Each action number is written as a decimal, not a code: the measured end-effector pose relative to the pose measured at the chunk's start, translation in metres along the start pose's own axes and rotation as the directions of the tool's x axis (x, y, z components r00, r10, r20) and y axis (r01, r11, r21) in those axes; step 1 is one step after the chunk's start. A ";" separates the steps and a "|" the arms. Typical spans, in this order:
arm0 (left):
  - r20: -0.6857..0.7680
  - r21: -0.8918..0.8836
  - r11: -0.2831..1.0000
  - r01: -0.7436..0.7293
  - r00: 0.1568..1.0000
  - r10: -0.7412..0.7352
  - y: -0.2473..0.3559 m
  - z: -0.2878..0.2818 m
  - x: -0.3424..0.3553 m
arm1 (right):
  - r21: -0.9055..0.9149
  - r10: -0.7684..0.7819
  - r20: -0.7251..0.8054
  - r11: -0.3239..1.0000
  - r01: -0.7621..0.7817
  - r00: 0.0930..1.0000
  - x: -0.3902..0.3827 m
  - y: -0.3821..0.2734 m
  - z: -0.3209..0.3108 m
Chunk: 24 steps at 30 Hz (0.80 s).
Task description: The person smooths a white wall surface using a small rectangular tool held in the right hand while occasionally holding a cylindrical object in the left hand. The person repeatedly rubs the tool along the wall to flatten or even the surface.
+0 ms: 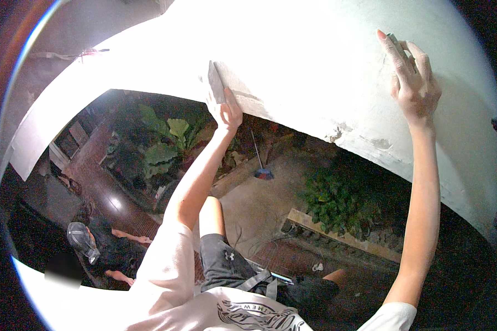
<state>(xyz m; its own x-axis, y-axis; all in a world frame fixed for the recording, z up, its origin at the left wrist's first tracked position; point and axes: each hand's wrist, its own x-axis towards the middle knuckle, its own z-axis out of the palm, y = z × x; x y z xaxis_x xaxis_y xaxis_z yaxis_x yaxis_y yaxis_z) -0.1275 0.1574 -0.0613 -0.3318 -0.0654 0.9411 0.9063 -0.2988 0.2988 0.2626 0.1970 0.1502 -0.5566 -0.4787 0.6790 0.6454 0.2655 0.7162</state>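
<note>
Gripping at both ends of the reach: left hand point(225, 113) has its fingers closed around the near end of a grey slab point(215, 77); right hand point(416, 91) pinches a small dark block point(393, 39) at its fingertips. Slab sticks up out of the left hand, lying at the white plaster point(309, 60); block pokes past the right hand's fingers, also by the plaster. Can't tell how hard either one presses.

Handling, my guess: both light, one-hand stuff. Slab looks stiff, dry, maybe dusty, so grip could slip a bit; thin edges might chip. Best hold is broad sides, low end, fingers clear of the flat face. Block is short: pinch the sides, watch the knuckles.

Materials: slab flat, matte, long, straight-edged. Block's face mostly hidden by fingers. Plaster smooth and blown out between the hands, with a raw beige patch point(246, 94) just right of the left hand. Farther right, below the line between the hands, a chipped spot point(337, 132) breaks the lower edge, rough and crumbly.
</note>
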 end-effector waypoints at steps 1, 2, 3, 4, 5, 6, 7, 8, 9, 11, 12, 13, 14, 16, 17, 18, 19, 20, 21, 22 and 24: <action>0.005 0.042 0.999 0.034 0.999 -0.034 0.000 -0.001 -0.001 | -0.006 -0.005 -0.001 1.000 0.005 1.000 0.001 -0.001 -0.002; 0.005 0.038 0.999 0.034 0.999 -0.034 -0.001 -0.001 -0.002 | 0.011 0.011 0.016 1.000 -0.011 1.000 0.003 -0.003 -0.003; -0.006 0.040 0.999 0.014 1.000 -0.014 -0.001 -0.001 -0.003 | 0.028 0.026 0.031 0.999 -0.027 0.999 0.004 -0.004 -0.005; -0.018 0.042 0.999 -0.005 1.000 0.006 -0.002 -0.001 -0.004 | 0.021 0.045 0.075 0.999 -0.046 0.996 0.005 -0.005 -0.006; -0.030 0.047 0.999 -0.020 0.999 0.021 -0.002 -0.001 -0.004 | 0.043 0.041 0.038 0.998 -0.043 0.998 0.006 -0.006 -0.008; -0.041 0.052 0.998 -0.034 0.998 0.036 -0.002 -0.001 -0.003 | 0.040 0.042 0.031 0.998 -0.043 0.999 0.006 -0.007 -0.009; -0.029 0.028 0.999 -0.019 0.999 0.019 0.000 -0.001 -0.001 | 0.026 0.037 0.050 0.999 -0.038 0.998 0.007 -0.007 -0.009; -0.016 0.006 1.000 -0.004 1.000 0.004 0.002 -0.001 0.001 | 0.020 0.048 0.032 0.999 -0.049 0.998 0.007 -0.007 -0.009; -0.033 -0.043 0.997 -0.066 0.997 0.065 0.005 -0.002 0.006 | 0.005 0.053 0.034 0.999 -0.053 0.998 0.008 -0.007 -0.009; -0.033 -0.027 0.998 -0.050 0.998 0.049 0.014 -0.005 0.011 | 0.003 0.054 0.003 0.999 -0.054 0.999 0.008 -0.006 -0.008; -0.043 -0.014 0.996 -0.088 0.995 0.087 0.019 -0.006 0.012 | 0.011 0.047 -0.027 0.999 -0.047 0.999 0.008 -0.006 -0.007; -0.033 0.085 0.995 -0.051 0.998 0.054 0.023 -0.009 0.010 | 0.012 0.054 -0.014 0.999 -0.053 0.998 0.007 -0.005 -0.006; -0.004 0.059 0.998 -0.028 1.000 0.029 0.024 -0.011 0.009 | 0.007 0.056 -0.066 0.998 -0.056 0.996 0.007 -0.005 -0.006; 0.044 0.076 0.997 -0.029 0.999 0.026 0.020 -0.014 0.007 | -0.009 0.092 -0.072 0.996 -0.093 0.993 0.005 -0.004 -0.005; 0.093 0.061 0.998 -0.025 0.995 0.019 0.014 -0.016 0.007 | -0.026 0.125 -0.070 0.992 -0.128 0.990 0.005 -0.004 -0.004; 0.146 0.077 0.997 -0.004 0.989 -0.007 0.005 -0.014 0.011 | -0.022 0.124 -0.086 0.992 -0.126 0.989 0.004 -0.004 -0.004; 0.193 0.093 0.996 0.018 0.981 -0.036 -0.004 -0.014 0.016 | -0.018 0.118 -0.104 0.993 -0.120 0.988 0.003 -0.004 -0.004; 0.224 0.206 0.965 -0.162 0.968 0.115 -0.020 -0.011 0.038 | -0.010 0.109 -0.108 0.994 -0.110 0.988 0.001 -0.005 -0.004; 0.250 0.311 0.890 -0.334 0.932 0.263 -0.032 -0.008 0.057 | -0.013 0.127 -0.103 0.992 -0.129 0.987 0.000 -0.005 -0.004; 0.156 0.243 0.830 -0.501 0.865 0.477 -0.041 0.000 0.084 | -0.012 0.147 -0.083 0.989 -0.149 0.986 0.000 -0.006 -0.004; 0.054 0.041 0.850 -0.524 0.851 0.522 -0.053 0.018 0.142 | -0.018 0.179 -0.047 0.984 -0.180 0.983 -0.002 -0.006 -0.003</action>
<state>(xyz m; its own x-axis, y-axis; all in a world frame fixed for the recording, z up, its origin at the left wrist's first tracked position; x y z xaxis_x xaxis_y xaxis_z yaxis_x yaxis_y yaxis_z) -0.2174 0.1808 0.0591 0.2052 -0.1598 0.9656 0.9556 -0.1804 -0.2329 0.2615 0.1935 0.1435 -0.4072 -0.4619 0.7880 0.7445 0.3320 0.5793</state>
